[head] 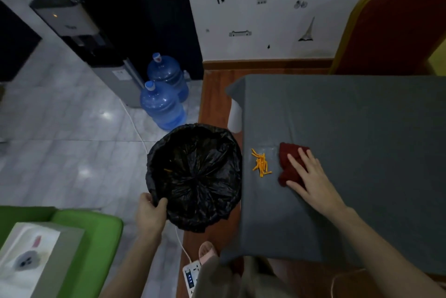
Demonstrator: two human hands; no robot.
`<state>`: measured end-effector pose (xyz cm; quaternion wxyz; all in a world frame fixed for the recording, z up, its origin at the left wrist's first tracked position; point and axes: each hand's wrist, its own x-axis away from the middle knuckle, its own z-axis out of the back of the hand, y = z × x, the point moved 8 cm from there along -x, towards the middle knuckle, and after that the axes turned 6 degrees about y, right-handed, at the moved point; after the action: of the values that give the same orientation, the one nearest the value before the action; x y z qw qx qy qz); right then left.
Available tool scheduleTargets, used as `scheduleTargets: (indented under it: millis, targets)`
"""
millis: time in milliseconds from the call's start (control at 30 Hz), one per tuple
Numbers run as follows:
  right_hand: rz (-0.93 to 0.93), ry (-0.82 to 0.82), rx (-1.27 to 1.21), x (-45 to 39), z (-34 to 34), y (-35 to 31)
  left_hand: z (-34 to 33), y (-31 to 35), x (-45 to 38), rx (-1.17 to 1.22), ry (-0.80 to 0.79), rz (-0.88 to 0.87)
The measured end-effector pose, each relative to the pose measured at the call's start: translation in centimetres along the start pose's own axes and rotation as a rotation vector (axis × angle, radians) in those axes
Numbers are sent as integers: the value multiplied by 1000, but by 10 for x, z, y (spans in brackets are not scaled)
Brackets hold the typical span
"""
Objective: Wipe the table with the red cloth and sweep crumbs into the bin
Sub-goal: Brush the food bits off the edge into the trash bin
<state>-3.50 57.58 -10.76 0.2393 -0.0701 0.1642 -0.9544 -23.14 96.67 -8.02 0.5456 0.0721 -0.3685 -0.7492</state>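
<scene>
Far left: green seat [96, 237] with a tissue box [31, 256] on it, not part of the job; two blue water bottles [164, 107] stand on the tiled floor beyond; left hand [149, 213] grips the near rim of the bin [193, 177], fingers [161, 202] curled over the edge of its black liner, thumb outside, clenched on the rim; bin sits just beside the counter [362, 128] edge and below its level, mouth open and facing up; at least one orange piece shows inside the liner, so some sweeping seems done already; a small heap of orange crumbs [260, 162] lies on the grey covering near the left edge of the counter, between the bin and the red cloth [289, 165]; cloth is bunched, just beside the crumbs, not touching them as far as I can see; right hand [311, 177] lies flat on top of the cloth, fingers [295, 160] spread and extended, pressing down rather than pinching; remainder of the counter looks free of crumbs; judgement: task well advanced, wiping largely complete; left to do: push this last heap over the edge into the bin; red chair [398, 32] at far right, behind the counter.
</scene>
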Motion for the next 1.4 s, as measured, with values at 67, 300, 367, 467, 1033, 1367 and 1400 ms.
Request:
scheduleTargets:
  millis: [67, 300, 367, 467, 1033, 1367, 1400]
  targets:
    - [8, 27, 24, -2, -3, -3, -2, -5, 0, 11, 10, 9]
    - [125, 43, 76, -22, -18, -38, -4, -16, 5, 35, -4, 32]
    - [178, 96, 17, -28, -21, -57, -5, -13, 8, 25, -4, 19]
    - [247, 145, -47, -42, -32, -93, -2, -7, 11, 17, 18, 1]
    - [-7, 340, -46, -48, 12, -61, -2, -14, -17, 10, -89, 47]
    - [-206, 93, 65, -10, 3, -43, -27, -29, -38, 175, -269, 180]
    - [-196, 126, 57, -10, 6, -56, -27, -29, -39, 188, -276, 180]
